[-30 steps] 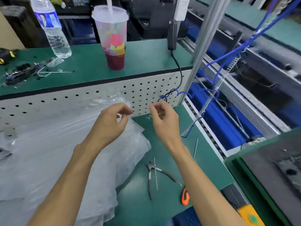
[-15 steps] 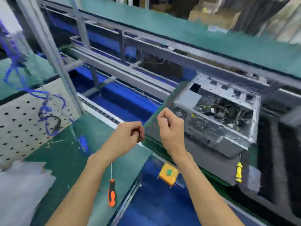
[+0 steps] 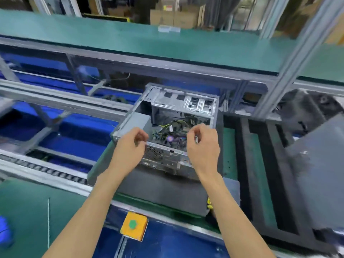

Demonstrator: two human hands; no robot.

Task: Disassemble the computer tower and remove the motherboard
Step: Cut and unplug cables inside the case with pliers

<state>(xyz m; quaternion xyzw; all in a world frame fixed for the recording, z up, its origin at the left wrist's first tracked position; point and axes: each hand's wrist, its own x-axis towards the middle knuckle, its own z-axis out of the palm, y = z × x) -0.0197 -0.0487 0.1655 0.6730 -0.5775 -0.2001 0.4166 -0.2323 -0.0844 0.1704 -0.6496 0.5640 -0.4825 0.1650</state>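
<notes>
The computer tower (image 3: 178,101) lies on its side with the side panel off, on a dark foam pad (image 3: 158,189). Inside I see the motherboard (image 3: 167,136) with yellow and black cables (image 3: 167,125) over it and a grey power supply box (image 3: 136,120) at the left. My left hand (image 3: 130,148) hovers over the case's near left corner, fingers loosely curled, holding nothing visible. My right hand (image 3: 203,146) hovers over the near right edge with fingers curled; a small pale glint shows between them, unclear what.
A yellow box with a green button (image 3: 133,228) sits at the bench's front edge. A yellow-handled tool (image 3: 209,202) peeks out beside my right forearm. Black foam strips (image 3: 260,164) and a grey panel (image 3: 316,164) lie right; an aluminium post (image 3: 297,53) rises behind.
My view swung right from the plastic sheet and pliers to the open tower. Both hands travelled with it and now hang over the case's near edge.
</notes>
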